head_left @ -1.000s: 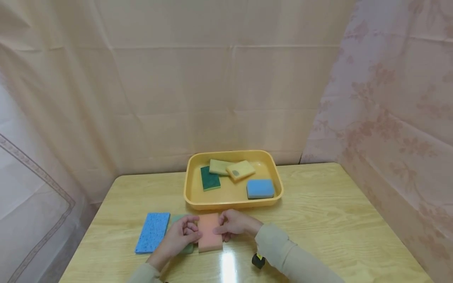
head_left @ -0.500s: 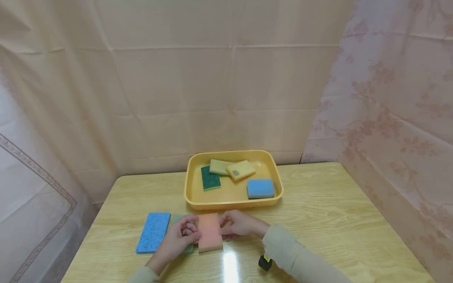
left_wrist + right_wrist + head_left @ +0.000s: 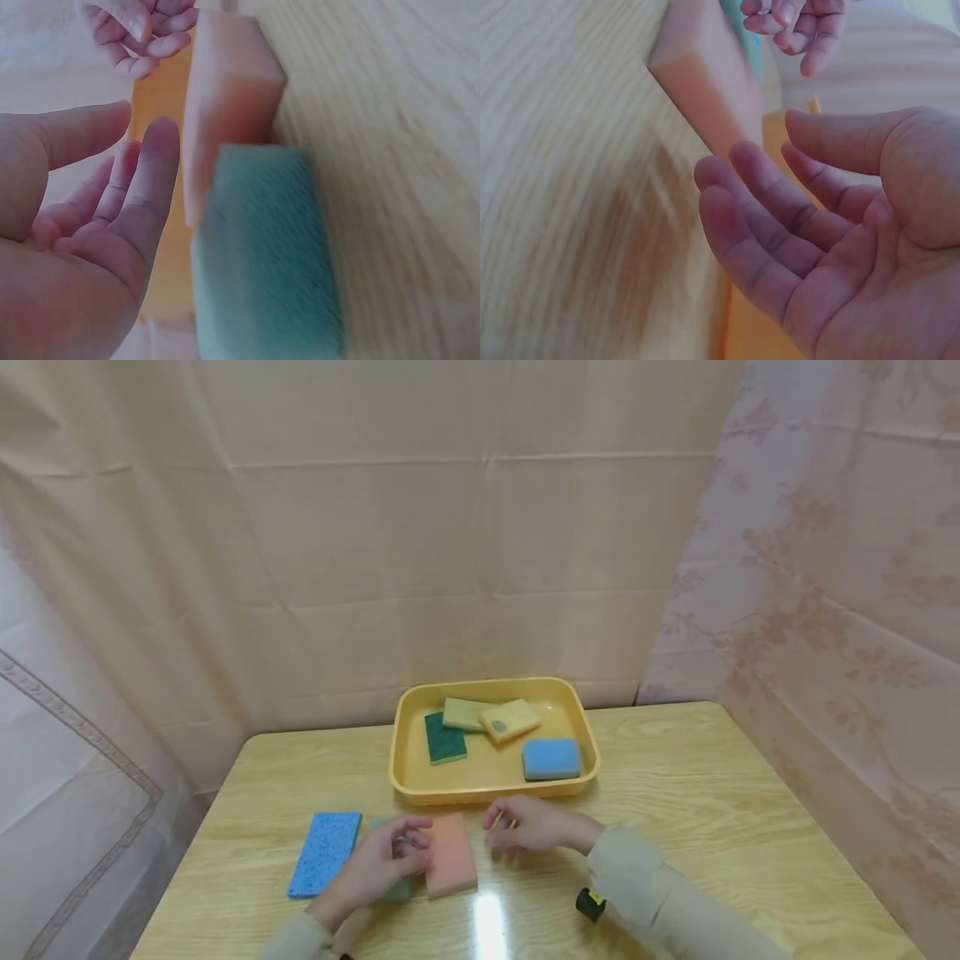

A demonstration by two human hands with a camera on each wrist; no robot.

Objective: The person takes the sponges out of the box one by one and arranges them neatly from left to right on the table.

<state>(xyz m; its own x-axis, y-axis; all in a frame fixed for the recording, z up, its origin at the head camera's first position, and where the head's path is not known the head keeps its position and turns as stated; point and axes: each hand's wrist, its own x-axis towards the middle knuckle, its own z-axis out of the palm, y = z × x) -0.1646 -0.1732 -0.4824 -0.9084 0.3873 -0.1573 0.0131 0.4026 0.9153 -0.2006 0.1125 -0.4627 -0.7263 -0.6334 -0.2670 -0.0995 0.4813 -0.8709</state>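
A pink sponge lies flat on the table in front of the tray, slightly turned. Beside it on the left is a green sponge, mostly hidden under my left hand in the head view. My left hand hovers over these two, fingers loosely bent and holding nothing; the left wrist view shows a gap between thumb and fingers. To the right of the pink sponge, my right hand is off the table with relaxed fingers and nothing in them. A speckled blue sponge lies farthest left.
Behind the hands stands a yellow tray. Inside it are a dark green scouring sponge, two pale yellow sponges, one overlapping the other, and a blue sponge. Curtains hang along the table's back and right side.
Both hands have let go of the pink sponge, which is now turned a little. My right hand has drawn away to the right; the left stays close by.
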